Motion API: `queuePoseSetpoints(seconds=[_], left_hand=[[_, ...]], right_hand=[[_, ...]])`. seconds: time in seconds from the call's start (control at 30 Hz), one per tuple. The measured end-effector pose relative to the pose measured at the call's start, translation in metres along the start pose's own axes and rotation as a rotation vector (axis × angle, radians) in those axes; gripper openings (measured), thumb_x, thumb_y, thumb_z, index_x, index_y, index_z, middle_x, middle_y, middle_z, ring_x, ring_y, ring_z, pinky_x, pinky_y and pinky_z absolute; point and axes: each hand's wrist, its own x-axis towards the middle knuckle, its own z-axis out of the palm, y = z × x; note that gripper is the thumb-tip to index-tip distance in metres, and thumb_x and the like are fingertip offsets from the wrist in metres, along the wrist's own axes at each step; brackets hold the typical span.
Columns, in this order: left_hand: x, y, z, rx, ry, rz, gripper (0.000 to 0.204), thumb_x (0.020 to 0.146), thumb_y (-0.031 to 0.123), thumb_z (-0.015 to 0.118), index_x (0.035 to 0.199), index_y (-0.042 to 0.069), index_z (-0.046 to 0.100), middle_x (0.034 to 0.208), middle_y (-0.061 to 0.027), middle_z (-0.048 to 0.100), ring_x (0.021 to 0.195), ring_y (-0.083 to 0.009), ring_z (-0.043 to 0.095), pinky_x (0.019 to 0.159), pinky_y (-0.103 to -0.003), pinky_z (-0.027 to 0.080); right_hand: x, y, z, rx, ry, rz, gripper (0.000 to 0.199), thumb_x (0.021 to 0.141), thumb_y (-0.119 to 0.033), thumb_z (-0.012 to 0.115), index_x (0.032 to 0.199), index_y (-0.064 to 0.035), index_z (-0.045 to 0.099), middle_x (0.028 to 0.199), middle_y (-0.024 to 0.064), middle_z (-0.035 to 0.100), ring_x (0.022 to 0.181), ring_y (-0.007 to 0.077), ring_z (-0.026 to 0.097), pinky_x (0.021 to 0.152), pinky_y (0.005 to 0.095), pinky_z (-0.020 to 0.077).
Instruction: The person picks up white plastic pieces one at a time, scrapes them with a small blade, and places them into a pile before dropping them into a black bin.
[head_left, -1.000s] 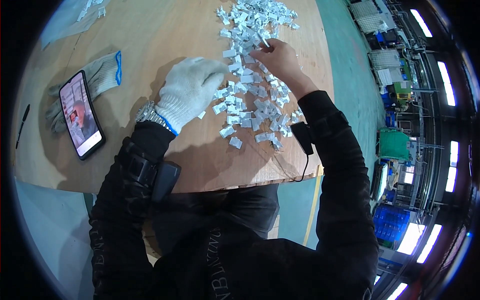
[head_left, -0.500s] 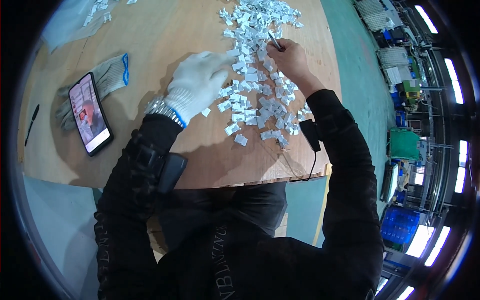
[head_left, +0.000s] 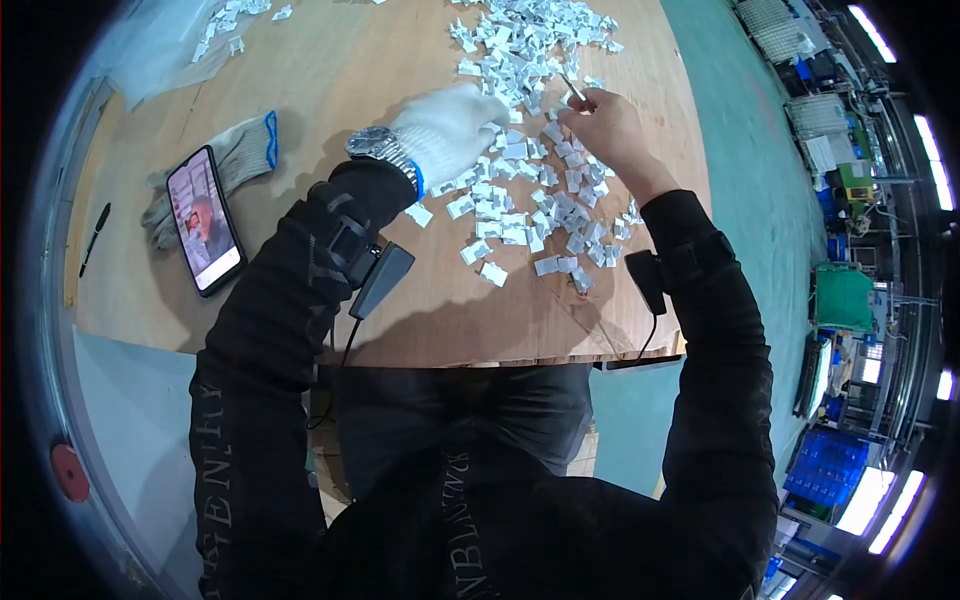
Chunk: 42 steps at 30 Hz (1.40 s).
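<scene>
While the left hand (head_left: 450,128), in a white knitted work glove with a metal wristwatch (head_left: 372,146) at the cuff, lies palm-down with its fingers spread flat and gripping nothing on a scatter of small white rectangular plastic pieces (head_left: 530,190), the bare right hand (head_left: 610,130) has its fingers closed in a pinch on a thin, dark, pin-like tool (head_left: 574,88). The tool's tip points up and away from the fingertips, toward the denser heap of the same white pieces beyond them. Whether one of the pieces is also caught in that pinch is too small to tell. The pieces spread across the round wooden desk (head_left: 330,90) under and between both sets of fingers, thinning out toward the person's wrists.

The step in hand looks like sorting or picking through the pieces one at a time, the gloved fingers steadying the pile while the bare ones work the tool. The next move probably calls for a fine, precise touch of the tool's tip on a single piece without disturbing its neighbours.

Well left of the gloved fingers lie a second white knitted glove (head_left: 225,160) and a black smartphone (head_left: 205,220) with its screen lit.
</scene>
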Motion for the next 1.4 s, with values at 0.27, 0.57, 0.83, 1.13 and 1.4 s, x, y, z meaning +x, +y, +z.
queuePoseSetpoints(seconds=[0.27, 0.57, 0.83, 1.13, 1.4], left_hand=[[-0.026, -0.028, 0.000, 0.026, 0.190, 0.036, 0.019, 0.097, 0.023, 0.063, 0.114, 0.020, 0.072, 0.108, -0.0079, 0.068, 0.109, -0.0330, 0.065, 0.093, -0.045, 0.054], [-0.071, -0.054, -0.003, -0.032, 0.370, 0.109, 0.020, 0.092, 0.009, 0.066, 0.110, 0.012, 0.075, 0.110, -0.0086, 0.071, 0.106, -0.0320, 0.066, 0.092, -0.043, 0.054], [-0.108, -0.021, -0.007, -0.229, 0.388, 0.042, 0.021, 0.092, 0.007, 0.066, 0.110, 0.007, 0.075, 0.108, -0.0119, 0.073, 0.104, -0.0322, 0.068, 0.092, -0.041, 0.054], [-0.111, -0.017, -0.002, -0.245, 0.393, 0.006, 0.019, 0.091, 0.009, 0.069, 0.109, 0.009, 0.075, 0.107, -0.0109, 0.074, 0.104, -0.0327, 0.068, 0.091, -0.043, 0.054], [-0.078, -0.002, 0.012, -0.123, 0.354, 0.145, 0.020, 0.096, 0.027, 0.065, 0.106, 0.014, 0.077, 0.106, -0.0063, 0.073, 0.108, -0.0292, 0.064, 0.097, -0.045, 0.049]], right_hand=[[-0.034, -0.049, 0.010, 0.141, -0.180, -0.157, 0.022, 0.093, -0.021, 0.074, 0.103, -0.0013, 0.076, 0.097, 0.0147, 0.075, 0.079, 0.0257, 0.072, 0.071, 0.0343, 0.0555], [-0.045, -0.037, 0.020, -0.082, -0.004, -0.420, 0.021, 0.090, -0.013, 0.074, 0.109, -0.0045, 0.076, 0.104, 0.0130, 0.075, 0.082, 0.0300, 0.073, 0.074, 0.0377, 0.0582], [-0.053, -0.035, 0.010, -0.024, -0.138, -0.452, 0.023, 0.091, -0.012, 0.072, 0.112, -0.0032, 0.075, 0.107, 0.0141, 0.075, 0.090, 0.0312, 0.074, 0.079, 0.0380, 0.0590], [-0.057, -0.045, 0.003, 0.051, -0.229, -0.278, 0.027, 0.094, -0.019, 0.074, 0.114, 0.0003, 0.072, 0.100, 0.0131, 0.075, 0.086, 0.0231, 0.072, 0.079, 0.0358, 0.0580], [-0.035, -0.047, -0.001, 0.169, -0.554, -0.010, 0.039, 0.096, -0.036, 0.072, 0.101, 0.0017, 0.075, 0.079, 0.0122, 0.073, 0.072, 0.0182, 0.068, 0.069, 0.0354, 0.0542]])
